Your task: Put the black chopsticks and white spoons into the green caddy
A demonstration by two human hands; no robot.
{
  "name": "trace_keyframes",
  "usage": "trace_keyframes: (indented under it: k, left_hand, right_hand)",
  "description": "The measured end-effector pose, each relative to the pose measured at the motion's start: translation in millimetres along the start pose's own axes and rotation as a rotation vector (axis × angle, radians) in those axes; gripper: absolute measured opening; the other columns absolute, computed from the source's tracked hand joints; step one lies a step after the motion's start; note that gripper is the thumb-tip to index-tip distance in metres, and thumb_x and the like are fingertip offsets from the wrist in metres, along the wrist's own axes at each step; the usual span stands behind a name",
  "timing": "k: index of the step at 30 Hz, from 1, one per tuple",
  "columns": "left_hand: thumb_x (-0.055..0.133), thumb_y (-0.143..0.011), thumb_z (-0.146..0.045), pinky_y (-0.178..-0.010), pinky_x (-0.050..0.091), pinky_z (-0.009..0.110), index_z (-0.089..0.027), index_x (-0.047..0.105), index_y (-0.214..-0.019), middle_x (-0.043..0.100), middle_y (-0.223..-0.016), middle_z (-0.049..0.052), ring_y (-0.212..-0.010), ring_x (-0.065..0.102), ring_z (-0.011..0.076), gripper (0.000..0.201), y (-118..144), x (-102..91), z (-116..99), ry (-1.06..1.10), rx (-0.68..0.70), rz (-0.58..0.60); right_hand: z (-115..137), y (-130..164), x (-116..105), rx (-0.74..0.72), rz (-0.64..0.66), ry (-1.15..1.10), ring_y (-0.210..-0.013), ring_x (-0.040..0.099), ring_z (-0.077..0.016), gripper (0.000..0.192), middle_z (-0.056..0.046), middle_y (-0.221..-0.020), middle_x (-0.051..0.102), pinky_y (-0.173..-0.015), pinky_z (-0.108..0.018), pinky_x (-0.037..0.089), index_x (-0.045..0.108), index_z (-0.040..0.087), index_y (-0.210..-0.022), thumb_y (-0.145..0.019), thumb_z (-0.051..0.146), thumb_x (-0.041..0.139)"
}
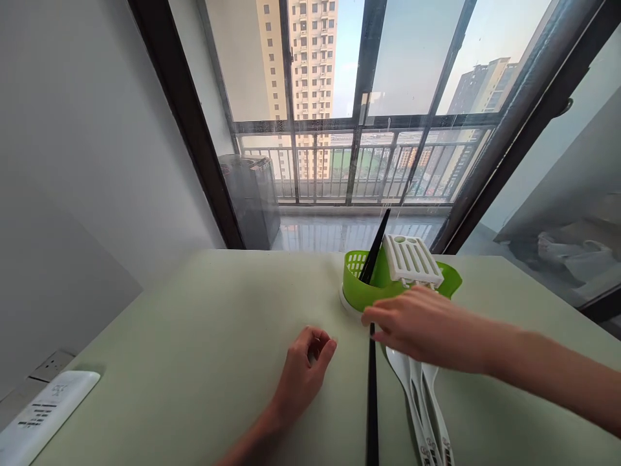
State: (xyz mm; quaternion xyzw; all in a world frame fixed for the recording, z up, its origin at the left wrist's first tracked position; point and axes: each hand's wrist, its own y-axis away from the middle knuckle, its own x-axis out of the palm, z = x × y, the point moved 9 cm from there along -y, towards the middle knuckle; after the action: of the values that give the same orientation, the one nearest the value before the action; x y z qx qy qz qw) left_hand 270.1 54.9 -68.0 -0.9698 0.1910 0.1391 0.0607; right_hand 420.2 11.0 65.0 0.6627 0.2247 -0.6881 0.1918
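A green utensil holder (361, 290) with a white slotted insert (412, 260) stands on the pale green table (194, 336). One black chopstick (375, 249) leans upright inside it. Another black chopstick (372, 401) lies flat on the table, its far end under my right hand (417, 327), whose fingertips pinch that end beside the holder's base. Several white spoons (420, 401) lie next to the chopstick, partly hidden under my right hand. My left hand (303, 372) rests on the table to the left, fingers curled loosely with nothing in them.
A white remote control (43, 414) lies at the table's near-left edge, with a wall socket (51, 366) beside it. Behind the table is a glass balcony door; a dark bin (252, 194) stands outside by the railing.
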Motion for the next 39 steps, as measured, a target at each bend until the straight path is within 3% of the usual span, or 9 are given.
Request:
trace_keyframes:
  k: [5, 9, 11, 17, 32, 39]
  left_hand:
    - [0.059, -0.098, -0.053, -0.069, 0.045, 0.027, -0.02, 0.06, -0.088, 0.061, -0.081, 0.0, -0.073, 0.054, 0.0148, 0.035, 0.0, -0.7, -3.1, -0.004, 0.018, -0.003]
    - [0.06, -0.097, -0.054, -0.067, 0.045, 0.026, -0.02, 0.06, -0.087, 0.061, -0.08, 0.0, -0.071, 0.054, 0.0143, 0.036, 0.1, -1.2, -3.9, -0.001, 0.015, -0.011]
    - [0.059, -0.097, -0.054, -0.066, 0.045, 0.026, -0.02, 0.06, -0.086, 0.061, -0.079, 0.0, -0.07, 0.053, 0.0142, 0.036, 0.1, -1.5, -4.0, -0.005, 0.022, -0.017]
    - [0.058, -0.098, -0.054, -0.067, 0.045, 0.026, -0.02, 0.059, -0.088, 0.061, -0.079, 0.0, -0.071, 0.054, 0.0144, 0.036, 0.4, -1.1, -3.0, -0.02, 0.02, -0.016]
    - [0.054, -0.1, -0.056, -0.066, 0.042, 0.026, -0.021, 0.058, -0.088, 0.057, -0.077, -0.002, -0.07, 0.05, 0.0142, 0.038, 0.3, 0.0, 3.4, 0.005, -0.006, -0.015]
    - [0.053, -0.1, -0.059, -0.063, 0.04, 0.025, -0.02, 0.058, -0.086, 0.051, -0.07, -0.004, -0.065, 0.046, 0.0128, 0.042, -1.0, -1.5, 5.8, 0.084, -0.009, -0.033]
  right_hand:
    - [28.2, 24.0, 72.0, -0.155, 0.125, 0.11, -0.059, 0.064, -0.0167, 0.022, 0.001, -0.074, 0.067, -0.054, -0.031, 0.026, 0.062, 0.021, -0.095, -0.082, 0.004, 0.067]
    - [54.5, 33.8, 102.4, -0.289, 0.143, 0.201, -0.059, 0.061, -0.0176, 0.03, 0.0, -0.08, 0.066, -0.052, -0.033, 0.018, 0.058, 0.02, -0.099, -0.075, 0.006, 0.071]
    - [64.2, 34.5, 108.4, -0.332, 0.104, 0.216, -0.058, 0.06, -0.017, 0.025, 0.0, -0.08, 0.065, -0.05, -0.035, 0.015, 0.057, 0.02, -0.094, -0.078, 0.006, 0.069]
    - [76.1, 27.4, 108.9, -0.387, -0.024, 0.192, -0.061, 0.054, -0.0157, 0.013, 0.0, -0.082, 0.061, -0.05, -0.037, 0.013, 0.057, 0.021, -0.088, -0.094, 0.01, 0.059]
    - [78.7, 9.7, 104.6, -0.407, -0.075, 0.121, -0.068, 0.055, -0.0135, 0.021, 0.0, -0.085, 0.063, -0.051, -0.034, 0.02, 0.059, 0.019, -0.083, -0.1, 0.009, 0.052]
    - [75.2, 4.5, 75.8, -0.371, -0.084, 0.175, -0.06, 0.055, -0.0129, 0.023, 0.003, -0.073, 0.059, -0.049, -0.036, 0.017, 0.056, 0.019, -0.076, -0.096, 0.007, 0.057]
